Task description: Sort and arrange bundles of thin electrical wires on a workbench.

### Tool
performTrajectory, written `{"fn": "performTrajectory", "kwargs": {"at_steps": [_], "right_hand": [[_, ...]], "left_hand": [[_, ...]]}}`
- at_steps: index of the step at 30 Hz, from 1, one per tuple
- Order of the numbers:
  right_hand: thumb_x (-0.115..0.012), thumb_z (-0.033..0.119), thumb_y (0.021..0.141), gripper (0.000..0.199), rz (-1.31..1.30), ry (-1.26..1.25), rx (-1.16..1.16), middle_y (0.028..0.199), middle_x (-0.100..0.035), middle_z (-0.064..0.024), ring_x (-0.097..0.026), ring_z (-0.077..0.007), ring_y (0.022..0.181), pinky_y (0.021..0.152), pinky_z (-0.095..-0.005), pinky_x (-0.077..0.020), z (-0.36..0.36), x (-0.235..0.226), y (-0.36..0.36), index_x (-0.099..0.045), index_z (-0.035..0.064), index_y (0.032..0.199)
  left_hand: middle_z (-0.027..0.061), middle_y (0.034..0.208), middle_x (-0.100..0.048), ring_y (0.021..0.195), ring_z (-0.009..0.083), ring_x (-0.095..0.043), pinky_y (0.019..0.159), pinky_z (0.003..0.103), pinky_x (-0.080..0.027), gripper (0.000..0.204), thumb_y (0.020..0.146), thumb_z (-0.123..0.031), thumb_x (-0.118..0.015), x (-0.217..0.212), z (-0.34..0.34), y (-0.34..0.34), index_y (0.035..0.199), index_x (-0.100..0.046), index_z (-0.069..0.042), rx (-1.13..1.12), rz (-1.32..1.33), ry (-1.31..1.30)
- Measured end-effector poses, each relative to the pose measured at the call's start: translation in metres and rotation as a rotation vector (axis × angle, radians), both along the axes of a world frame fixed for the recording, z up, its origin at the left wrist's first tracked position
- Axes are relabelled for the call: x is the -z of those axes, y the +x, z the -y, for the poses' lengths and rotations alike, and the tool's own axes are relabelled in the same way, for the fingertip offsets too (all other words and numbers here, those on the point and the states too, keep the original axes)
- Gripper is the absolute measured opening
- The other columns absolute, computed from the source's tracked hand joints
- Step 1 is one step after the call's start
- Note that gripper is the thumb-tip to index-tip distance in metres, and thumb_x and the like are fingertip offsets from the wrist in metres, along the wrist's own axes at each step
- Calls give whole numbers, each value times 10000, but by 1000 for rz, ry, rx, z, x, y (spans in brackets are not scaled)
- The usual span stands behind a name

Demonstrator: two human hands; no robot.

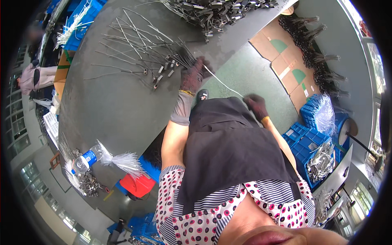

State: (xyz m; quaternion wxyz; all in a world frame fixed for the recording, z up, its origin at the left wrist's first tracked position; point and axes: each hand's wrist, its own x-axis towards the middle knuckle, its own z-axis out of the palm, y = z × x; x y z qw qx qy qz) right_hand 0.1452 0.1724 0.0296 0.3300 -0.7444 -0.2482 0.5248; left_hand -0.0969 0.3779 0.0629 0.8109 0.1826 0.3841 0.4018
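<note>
A fanned bundle of grey wires (pixel 179 55) is pinned at the edge of the grey table (pixel 114 106) by the gloved left hand (pixel 192 75), closed around it. A white tie (pixel 222 83) is stretched taut (apparently for binding) by the pinching right hand (pixel 256 105).

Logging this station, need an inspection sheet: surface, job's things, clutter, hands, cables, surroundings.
Surface: grey table, mostly bare near its middle.
Job's things: fanned wire bundle with small end fittings; white tie stretched between the hands.
Clutter: plastic bottle, white tie bunch, heap of wired parts.
Hands: left hand gloved, gripping the bundle's end; right hand gloved, pulling the tie.
Cables: nothing seen beyond the wires.
Surroundings: blue crates, flattened cardboard, green floor.
</note>
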Motion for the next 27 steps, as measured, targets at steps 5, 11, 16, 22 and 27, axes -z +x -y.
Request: {"fn": "performTrajectory", "kwargs": {"at_steps": [5,11,16,22,27], "right_hand": [[-582,357,946,509,-129,234,-59,1039,-652,-105,-621,-148,784,597,-270,-489,-126,-55,-74,-550,-18,1289],[-528,502,931,623,211,442,-226,1040,-662,-288,-679,-397,896,765,-492,-533,-220,-61,-122,-542,-46,1228],[-530,467,931,589,606,349,-370,1001,-655,-324,-657,-462,935,796,-528,-519,-290,-84,-129,-518,-38,1232],[-608,320,867,449,1029,246,-603,950,-675,-284,-669,-434,926,746,-481,-547,-349,-37,-95,-557,-10,1167],[-615,244,852,363,1126,254,-652,930,-691,-238,-679,-422,889,712,-484,-552,-342,-42,-92,-570,3,1120]], "left_hand": [[118,1047,-697,897,245,-701,794,368,-601,272,967,-204,-624,23,27,9,1140,-643,5,184,-312,258],[94,905,-627,793,245,-646,689,348,-503,241,886,-39,-560,19,-14,-23,1112,-626,-89,281,-1250,1375],[157,1088,-676,1003,374,-654,811,418,-523,378,850,-116,-634,18,-45,-66,1221,-592,-58,82,-1165,994],[22,716,-643,640,154,-592,624,354,-499,357,843,-375,-743,-10,-68,-85,972,-716,-44,-108,-1432,528],[58,724,-691,562,133,-584,550,331,-472,490,827,-491,-743,-11,-67,-81,969,-731,-21,-210,-814,222]]}}
